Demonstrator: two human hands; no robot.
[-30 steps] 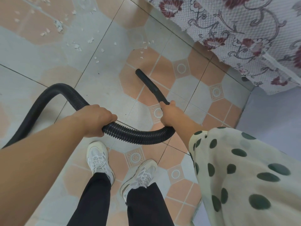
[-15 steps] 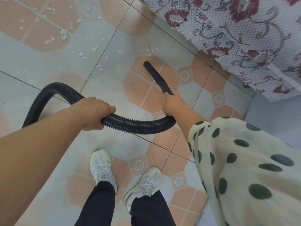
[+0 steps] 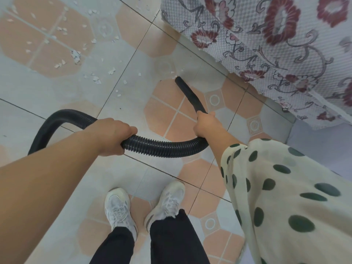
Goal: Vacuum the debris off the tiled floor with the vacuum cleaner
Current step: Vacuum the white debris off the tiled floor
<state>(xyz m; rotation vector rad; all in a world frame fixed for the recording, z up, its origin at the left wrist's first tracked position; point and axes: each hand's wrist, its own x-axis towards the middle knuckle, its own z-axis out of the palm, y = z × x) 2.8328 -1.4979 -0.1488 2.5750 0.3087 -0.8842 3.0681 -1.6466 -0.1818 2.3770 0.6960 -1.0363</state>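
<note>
Black hose [image 3: 162, 147] in left hand [image 3: 112, 136], nozzle [image 3: 190, 94] in right hand [image 3: 206, 124]

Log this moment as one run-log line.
left hand: grips hose | right hand: grips nozzle base | nozzle tip: beside floral cloth | debris: scattered upper left of tip

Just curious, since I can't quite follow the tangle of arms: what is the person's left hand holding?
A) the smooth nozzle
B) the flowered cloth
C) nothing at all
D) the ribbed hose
D: the left hand is curled round the ribbed hose, while the right hand grips the base of the smooth nozzle.
</note>
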